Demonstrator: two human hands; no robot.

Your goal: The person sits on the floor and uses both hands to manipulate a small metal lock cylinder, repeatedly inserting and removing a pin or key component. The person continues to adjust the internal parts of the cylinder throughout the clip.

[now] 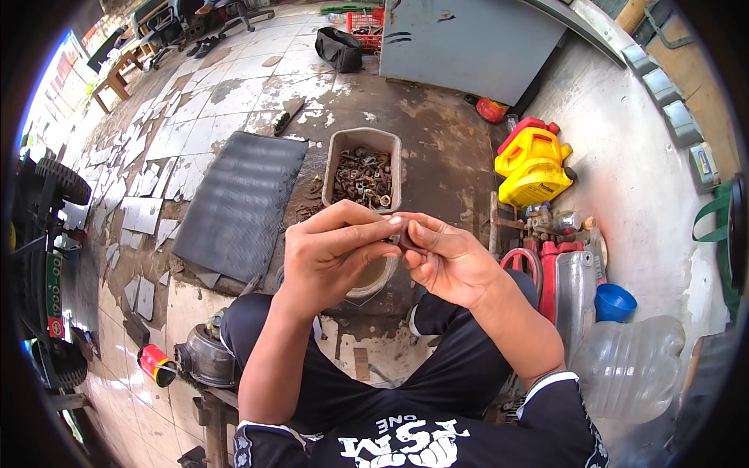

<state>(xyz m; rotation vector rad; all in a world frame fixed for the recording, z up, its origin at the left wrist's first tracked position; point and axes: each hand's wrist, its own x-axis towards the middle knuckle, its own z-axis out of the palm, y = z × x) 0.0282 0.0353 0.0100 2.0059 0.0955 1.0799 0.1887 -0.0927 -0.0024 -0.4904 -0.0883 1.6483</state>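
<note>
Both hands meet in front of me, over my lap. My left hand (331,246) pinches one side of a small, dark reddish-brown part (409,239), thumb and forefinger pressed together. From the other side my right hand (460,265) grips the same part with thumb and fingers. Most of it is hidden, so its exact kind cannot be told. Just beyond the hands stands a worn rectangular tub (331,160) holding many rusty metal pieces (363,175). Beneath the hands is a round pale container (378,282), partly covered by them.
A black ribbed mat (240,203) lies to the left on broken tiles. Yellow jugs (534,171), a blue funnel (615,303) and a large clear plastic bottle (628,366) stand at right. A metal housing (207,355) sits by my left knee. A grey cabinet (468,47) stands beyond.
</note>
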